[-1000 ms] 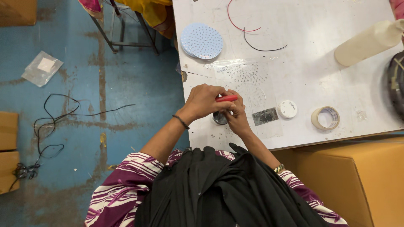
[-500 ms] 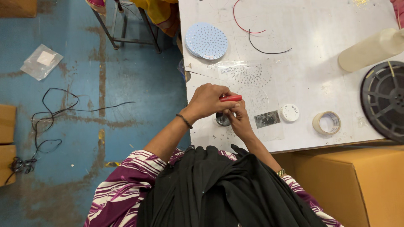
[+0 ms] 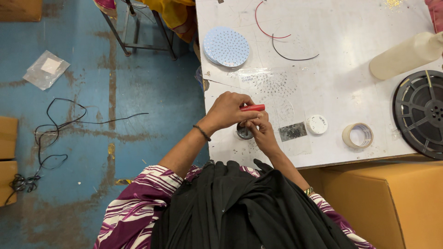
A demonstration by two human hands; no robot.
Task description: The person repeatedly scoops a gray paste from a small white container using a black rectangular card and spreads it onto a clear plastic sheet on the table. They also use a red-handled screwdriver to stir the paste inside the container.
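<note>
the left hand [image 3: 227, 110] is gripping a red tool [image 3: 253, 108], fingers curled tight around it, near the worktop's [image 3: 350, 92] front edge by the left corner. the right hand [image 3: 261, 133] is resting over a small dark round part [image 3: 243, 132], mostly hiding it; whether those fingers are pinching it is hard to make out. a black reel [image 3: 420, 113] is being cut off at the right edge.

— Where does the camera sit?
— On the person's head, looking almost straight down, close over both hands at the near edge of the white tabletop [image 3: 350, 92].
— What else does it take in?
— The blue floor [image 3: 92, 138] to the left and a cardboard box [image 3: 392, 203] at lower right. There's only this one view.
</note>
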